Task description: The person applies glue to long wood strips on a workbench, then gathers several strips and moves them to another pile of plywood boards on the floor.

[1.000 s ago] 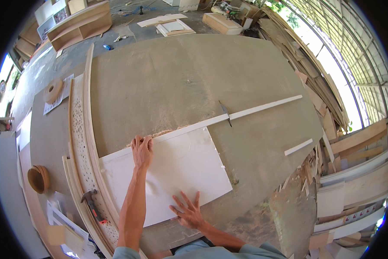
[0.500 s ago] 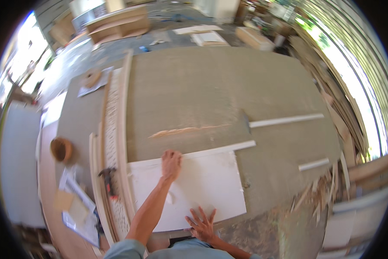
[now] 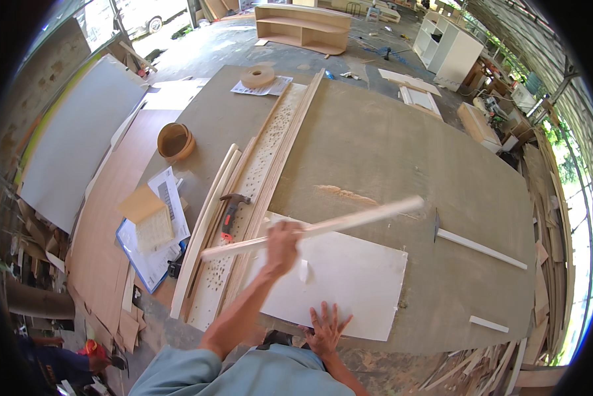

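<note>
A long, pale wooden strip [image 3: 362,216] is held up over the worktable by my left hand [image 3: 283,247], fingers closed round it left of its middle. Motion blurs the strip slightly. Beneath it lies a white rectangular board [image 3: 372,280], where my right hand [image 3: 325,331] rests flat with fingers spread near the close edge. A small white piece [image 3: 304,271] sits on the board. Left of my left hand, a hammer [image 3: 231,215] with a dark and red handle lies on a perforated white panel [image 3: 257,171] between wooden strips.
The brown worktable [image 3: 389,152] also carries a brown pot [image 3: 176,141], a tape roll [image 3: 257,76], an open notebook with papers [image 3: 154,228], a white T-shaped piece [image 3: 481,249] and a short white strip [image 3: 488,323]. Wood scraps [image 3: 468,369] lie beyond its near right edge. A person's arm shows at lower left.
My left hand has lifted the strip off the far edge of the white board, and it now slants across above it. My right hand stays flat on the board. The view has turned left.
</note>
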### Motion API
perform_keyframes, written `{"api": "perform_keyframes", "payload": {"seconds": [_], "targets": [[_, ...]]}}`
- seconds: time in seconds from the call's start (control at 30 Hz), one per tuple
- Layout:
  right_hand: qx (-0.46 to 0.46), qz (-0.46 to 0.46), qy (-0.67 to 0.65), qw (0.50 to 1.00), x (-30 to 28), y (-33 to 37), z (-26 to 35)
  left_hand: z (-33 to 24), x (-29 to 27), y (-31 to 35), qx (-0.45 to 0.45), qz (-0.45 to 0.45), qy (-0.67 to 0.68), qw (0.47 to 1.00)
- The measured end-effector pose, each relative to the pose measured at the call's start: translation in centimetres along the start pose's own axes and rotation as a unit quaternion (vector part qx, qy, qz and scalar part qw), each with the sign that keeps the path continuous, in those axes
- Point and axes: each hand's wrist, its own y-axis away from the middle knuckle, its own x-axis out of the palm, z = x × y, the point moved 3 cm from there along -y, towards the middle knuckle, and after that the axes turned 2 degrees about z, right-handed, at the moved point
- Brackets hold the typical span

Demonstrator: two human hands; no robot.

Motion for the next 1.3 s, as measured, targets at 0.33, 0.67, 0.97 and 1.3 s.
{"api": "perform_keyframes", "payload": {"seconds": [0.33,0.67,0.97,1.3], "targets": [[-0.055,-0.016,-0.139,0.989,-2.7,-0.5,-1.7,27.3,-17.3,9.4,-0.227,-0.167,-0.184,0.942],[0.287,-0.305,-0.076,0.905,-10.3,-2.5,-31.4,5.6,-2.6,9.7,-0.184,-0.085,-0.291,0.935],[0.32,-0.12,0.138,0.93,-19.1,-16.0,-52.9,-4.7,4.2,15.3,-0.11,0.072,-0.149,0.98],[0.291,-0.083,0.196,0.933,-22.5,-11.2,-52.0,-11.1,3.0,13.0,-0.076,0.076,-0.07,0.992]]}}
